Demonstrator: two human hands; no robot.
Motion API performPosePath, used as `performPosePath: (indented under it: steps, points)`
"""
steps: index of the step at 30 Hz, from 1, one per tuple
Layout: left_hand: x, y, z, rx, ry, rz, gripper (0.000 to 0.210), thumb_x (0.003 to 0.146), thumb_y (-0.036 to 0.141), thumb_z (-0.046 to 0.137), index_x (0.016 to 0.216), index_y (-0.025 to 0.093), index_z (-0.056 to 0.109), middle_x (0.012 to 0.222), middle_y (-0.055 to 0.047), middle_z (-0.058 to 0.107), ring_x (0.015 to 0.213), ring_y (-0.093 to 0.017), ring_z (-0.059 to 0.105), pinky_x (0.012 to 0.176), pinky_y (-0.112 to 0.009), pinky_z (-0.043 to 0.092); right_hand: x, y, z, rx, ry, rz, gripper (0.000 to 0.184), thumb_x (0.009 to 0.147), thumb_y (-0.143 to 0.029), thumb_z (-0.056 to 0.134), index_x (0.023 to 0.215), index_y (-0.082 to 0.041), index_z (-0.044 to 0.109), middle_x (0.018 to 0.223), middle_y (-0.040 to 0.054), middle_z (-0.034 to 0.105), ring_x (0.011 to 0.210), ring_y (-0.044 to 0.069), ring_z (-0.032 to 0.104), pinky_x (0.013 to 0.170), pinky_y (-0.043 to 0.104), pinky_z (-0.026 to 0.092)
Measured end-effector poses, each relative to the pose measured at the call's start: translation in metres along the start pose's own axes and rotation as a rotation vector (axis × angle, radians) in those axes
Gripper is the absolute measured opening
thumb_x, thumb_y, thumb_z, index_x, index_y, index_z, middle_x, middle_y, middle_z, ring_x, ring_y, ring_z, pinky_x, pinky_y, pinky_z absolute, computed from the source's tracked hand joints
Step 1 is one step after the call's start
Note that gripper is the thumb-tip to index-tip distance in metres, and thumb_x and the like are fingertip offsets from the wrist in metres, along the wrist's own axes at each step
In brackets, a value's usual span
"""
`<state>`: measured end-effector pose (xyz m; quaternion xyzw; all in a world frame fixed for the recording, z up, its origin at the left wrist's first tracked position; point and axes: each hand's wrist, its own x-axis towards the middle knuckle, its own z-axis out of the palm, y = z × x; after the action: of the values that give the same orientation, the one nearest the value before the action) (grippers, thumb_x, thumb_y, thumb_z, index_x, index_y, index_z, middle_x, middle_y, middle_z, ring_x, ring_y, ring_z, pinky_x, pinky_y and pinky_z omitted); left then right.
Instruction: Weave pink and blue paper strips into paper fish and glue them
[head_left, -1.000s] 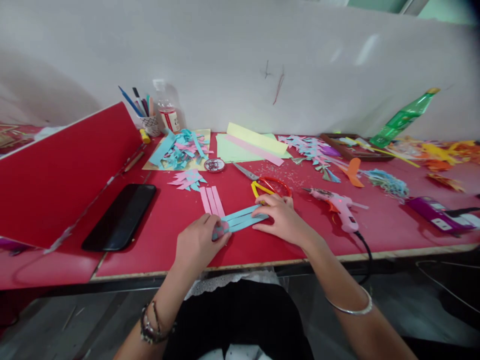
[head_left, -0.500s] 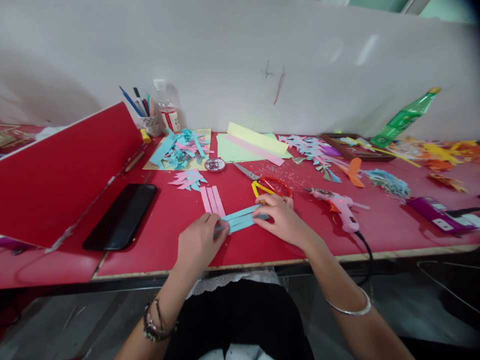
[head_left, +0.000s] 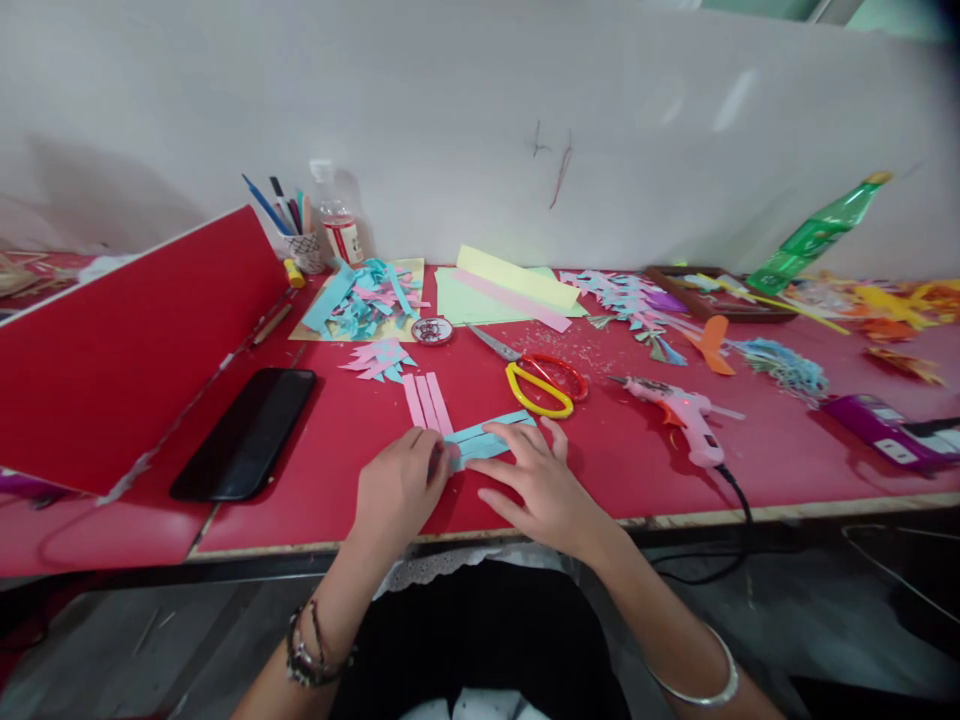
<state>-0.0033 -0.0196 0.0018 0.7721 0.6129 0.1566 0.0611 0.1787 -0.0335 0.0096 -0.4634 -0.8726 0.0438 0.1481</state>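
Light-blue paper strips (head_left: pixel 491 440) lie side by side on the red tabletop, running to the right from pink paper strips (head_left: pixel 427 402). My left hand (head_left: pixel 401 480) is closed at their left end, thumb and fingers pinching where blue and pink meet; its fingers hide the join. My right hand (head_left: pixel 536 485) rests over the blue strips with its fingers spread, fingertips touching the paper. Just beyond my right hand lie scissors (head_left: pixel 540 385) with one yellow and one red handle loop. A small pile of pointed pink and blue paper pieces (head_left: pixel 379 358) sits behind the pink strips.
A black phone (head_left: pixel 244 435) lies at the left by a red board (head_left: pixel 135 350). A pink glue gun (head_left: pixel 679 410) with a cord lies at the right. Behind are cut paper scraps (head_left: pixel 367 300), pale paper sheets (head_left: pixel 510 290) and a leaning green bottle (head_left: pixel 821 235).
My right hand has moved left and nearer me, away from the strips' right end and the scissors, and its fingers have spread. My left hand stays in place.
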Motion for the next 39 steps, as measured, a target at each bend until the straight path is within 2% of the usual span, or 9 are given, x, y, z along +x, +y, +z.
performPosePath:
  steps: [9, 12, 15, 17, 21, 26, 29, 35, 39]
  points:
    - [-0.001, -0.002, 0.001, -0.034, -0.006, 0.012, 0.016, 0.083, 0.019, 0.035, 0.08, 0.021, 0.051, 0.083, 0.0, 0.06, 0.068, -0.013, 0.055, 0.049, -0.021, 0.03, -0.014, 0.03, -0.007, -0.053, 0.096, 0.186, 0.029, 0.085, -0.039, 0.039, 0.097, -0.029, 0.063, 0.122, 0.0075, 0.047, 0.111, 0.026, 0.041, 0.095, 0.057, 0.012]
    - [-0.003, -0.005, 0.002, -0.061, 0.012, 0.015, 0.018, 0.084, 0.018, 0.032, 0.087, 0.021, 0.05, 0.089, -0.002, 0.059, 0.071, -0.014, 0.055, 0.051, -0.022, 0.033, -0.016, 0.034, -0.008, -0.086, 0.137, 0.242, 0.027, 0.084, -0.037, 0.04, 0.093, -0.027, 0.063, 0.119, 0.0073, 0.049, 0.109, 0.025, 0.043, 0.096, 0.056, 0.011]
    - [-0.005, -0.009, 0.0, -0.181, 0.021, 0.01, 0.018, 0.084, 0.023, 0.035, 0.095, 0.021, 0.048, 0.095, -0.003, 0.055, 0.068, -0.013, 0.055, 0.055, -0.022, 0.038, -0.016, 0.031, -0.007, -0.097, 0.202, 0.292, 0.026, 0.085, -0.033, 0.039, 0.093, -0.024, 0.062, 0.114, 0.0087, 0.052, 0.107, 0.024, 0.046, 0.097, 0.053, 0.01]
    - [-0.007, -0.013, -0.002, -0.248, 0.006, 0.054, 0.021, 0.081, 0.028, 0.043, 0.1, 0.021, 0.047, 0.097, -0.004, 0.052, 0.071, -0.013, 0.054, 0.059, -0.023, 0.042, -0.013, 0.025, -0.004, -0.059, 0.201, 0.274, 0.026, 0.085, -0.032, 0.039, 0.099, -0.024, 0.059, 0.114, 0.009, 0.052, 0.107, 0.022, 0.046, 0.098, 0.051, 0.012]
    - [-0.008, -0.018, -0.001, -0.236, -0.024, 0.15, 0.036, 0.075, 0.036, 0.052, 0.107, 0.02, 0.046, 0.101, -0.007, 0.048, 0.082, -0.018, 0.054, 0.066, -0.029, 0.045, 0.001, 0.01, 0.0, 0.041, 0.074, 0.134, 0.034, 0.083, -0.037, 0.043, 0.115, -0.027, 0.049, 0.123, 0.0075, 0.048, 0.114, 0.023, 0.042, 0.099, 0.05, 0.013]
    - [-0.004, -0.024, -0.002, -0.268, -0.065, 0.237, 0.035, 0.075, 0.03, 0.053, 0.107, 0.018, 0.047, 0.1, -0.008, 0.05, 0.092, -0.022, 0.052, 0.076, -0.034, 0.045, 0.026, -0.002, 0.006, 0.078, -0.019, -0.031, 0.043, 0.081, -0.039, 0.048, 0.123, -0.029, 0.043, 0.126, 0.005, 0.048, 0.116, 0.022, 0.041, 0.102, 0.049, 0.013]
    - [-0.004, -0.029, -0.006, -0.335, -0.094, 0.259, 0.03, 0.076, 0.022, 0.051, 0.105, 0.017, 0.047, 0.101, -0.009, 0.051, 0.092, -0.019, 0.052, 0.078, -0.032, 0.045, 0.036, -0.004, 0.009, 0.117, -0.035, -0.068, 0.04, 0.081, -0.04, 0.048, 0.119, -0.028, 0.047, 0.123, 0.0042, 0.052, 0.115, 0.02, 0.043, 0.103, 0.047, 0.012]
    - [-0.008, -0.035, -0.003, -0.399, -0.039, 0.288, 0.014, 0.076, 0.015, 0.049, 0.089, 0.018, 0.053, 0.096, -0.006, 0.054, 0.091, -0.017, 0.053, 0.08, -0.03, 0.045, 0.042, -0.006, 0.012, 0.106, -0.011, -0.05, 0.029, 0.081, -0.04, 0.05, 0.105, -0.027, 0.057, 0.116, 0.0041, 0.056, 0.107, 0.02, 0.048, 0.102, 0.047, 0.012]
    - [-0.009, -0.034, -0.002, -0.406, -0.055, 0.285, 0.009, 0.076, 0.013, 0.05, 0.083, 0.018, 0.053, 0.094, -0.006, 0.054, 0.088, -0.016, 0.053, 0.078, -0.029, 0.046, 0.043, -0.009, 0.013, 0.128, 0.001, -0.02, 0.024, 0.082, -0.038, 0.048, 0.101, -0.026, 0.057, 0.112, 0.0045, 0.057, 0.104, 0.019, 0.049, 0.102, 0.05, 0.003]
